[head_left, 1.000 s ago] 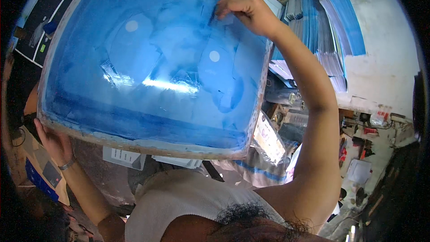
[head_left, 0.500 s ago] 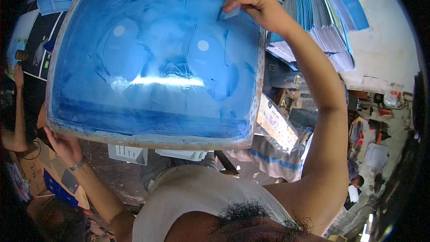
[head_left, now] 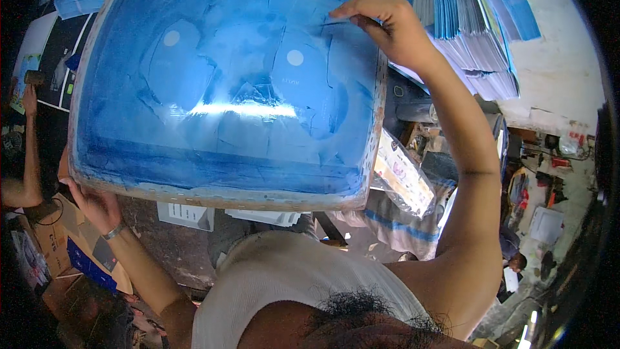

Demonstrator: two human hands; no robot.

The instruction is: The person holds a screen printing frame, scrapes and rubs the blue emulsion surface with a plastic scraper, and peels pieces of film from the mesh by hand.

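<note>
A screen-printing frame [head_left: 226, 200] fills the upper middle, its mesh coated blue with darker smears and two pale round spots. My left hand [head_left: 97, 205], with a band at the wrist, is at the frame's lower left corner and grips its edge; some fingers are hidden. Over the upper right of the mesh, my right hand [head_left: 394, 26] is bent with fingers and thumb together. They pinch a thin, flat piece [head_left: 334, 24], seen nearly edge-on at the mesh; its kind is not clear.
Stacks of blue and white printed sheets [head_left: 468, 39] stand beyond the frame's right side. A plastic-wrapped package [head_left: 403, 178] lies to the right. White sheets [head_left: 186, 214] show below the frame. At the far left, another person's arm [head_left: 31, 148] reaches up beside cardboard [head_left: 61, 242].
My right hand has shifted slightly right and down, and the thin piece, pale and broader before, now shows as a narrow edge. My left hand stays at the corner.
</note>
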